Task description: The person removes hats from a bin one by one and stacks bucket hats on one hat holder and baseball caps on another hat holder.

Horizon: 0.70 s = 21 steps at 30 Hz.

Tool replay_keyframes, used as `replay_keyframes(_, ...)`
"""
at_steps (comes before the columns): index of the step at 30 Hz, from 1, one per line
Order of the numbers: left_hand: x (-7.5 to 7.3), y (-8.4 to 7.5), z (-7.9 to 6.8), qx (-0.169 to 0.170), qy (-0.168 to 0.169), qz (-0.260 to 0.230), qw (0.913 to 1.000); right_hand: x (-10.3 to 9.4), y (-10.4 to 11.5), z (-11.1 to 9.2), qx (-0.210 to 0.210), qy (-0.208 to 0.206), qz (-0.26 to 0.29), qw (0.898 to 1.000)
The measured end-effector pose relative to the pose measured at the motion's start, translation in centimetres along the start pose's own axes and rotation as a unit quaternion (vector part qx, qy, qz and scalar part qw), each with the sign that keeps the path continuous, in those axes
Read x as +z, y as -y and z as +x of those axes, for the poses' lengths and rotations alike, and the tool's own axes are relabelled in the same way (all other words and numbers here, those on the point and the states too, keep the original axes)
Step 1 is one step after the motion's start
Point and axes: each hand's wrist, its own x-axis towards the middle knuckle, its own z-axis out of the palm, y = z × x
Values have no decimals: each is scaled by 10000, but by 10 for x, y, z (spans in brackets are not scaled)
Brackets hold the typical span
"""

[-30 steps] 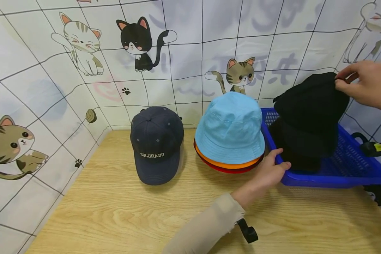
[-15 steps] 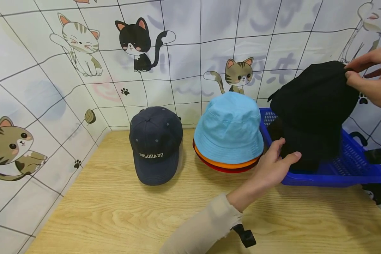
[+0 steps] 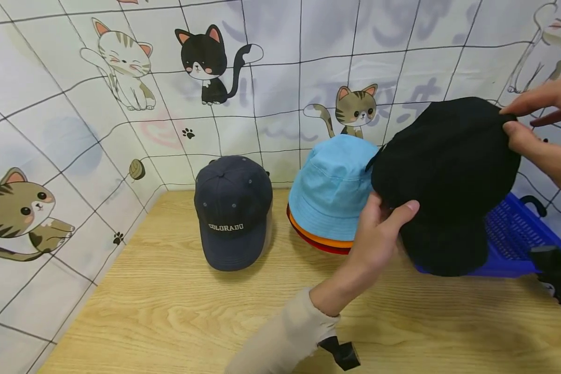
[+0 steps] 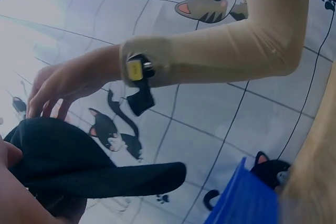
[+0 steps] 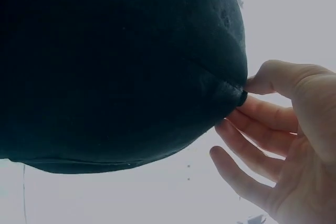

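A black baseball cap (image 3: 449, 161) hangs in front of the blue basket, its brim pointing down in the head view. My right hand (image 3: 549, 124) pinches the crown at its upper right; the right wrist view shows thumb and fingertips of that hand (image 5: 294, 135) at the button on top. My left hand (image 3: 378, 239) grips the cap's left edge, thumb on the front and the other fingers partly hidden behind. In the left wrist view the brim of the cap (image 4: 136, 179) sticks out sideways, with the left hand (image 4: 21, 192) at its lower edge.
The blue plastic basket (image 3: 519, 234) stands behind the cap, partly covered by it. Stacked bucket hats, light blue (image 3: 334, 189) on top, sit to its left. A navy "COLORADO" cap (image 3: 231, 208) lies farther left on the wooden table (image 3: 168, 311). A cat-print wall covering (image 3: 280, 78) rises behind.
The black cap has come up out of the basket and moved left, toward the camera. My left hand has left the basket's rim and now holds the cap's edge.
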Motion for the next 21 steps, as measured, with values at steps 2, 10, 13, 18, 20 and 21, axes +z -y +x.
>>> replay_keyframes(2,-6,-8,-4,122,18,5,9999,3,-8,-4,-88,-30,-4,10000)
replay_keyframes(10,-24,-37,-17,501,-560,-264,9968,34,-119,-19,-997,-61,-12,9950)
replay_keyframes(13,-30,-47,-20,560,-955,-491,9926,31,-56,-27,-1127,-10,-121,9936)
replay_keyframes(18,-49,-61,-23,743,-1387,-542,9861,26,71,-36,-1241,-226,37,9920)
replay_keyframes(20,-60,-65,-23,791,-1498,-345,9850,29,96,-37,-1405,-358,246,9891)
replay_keyframes(21,-65,-66,-23,837,-1523,-236,9845,32,103,-38,-1514,-430,341,9869)
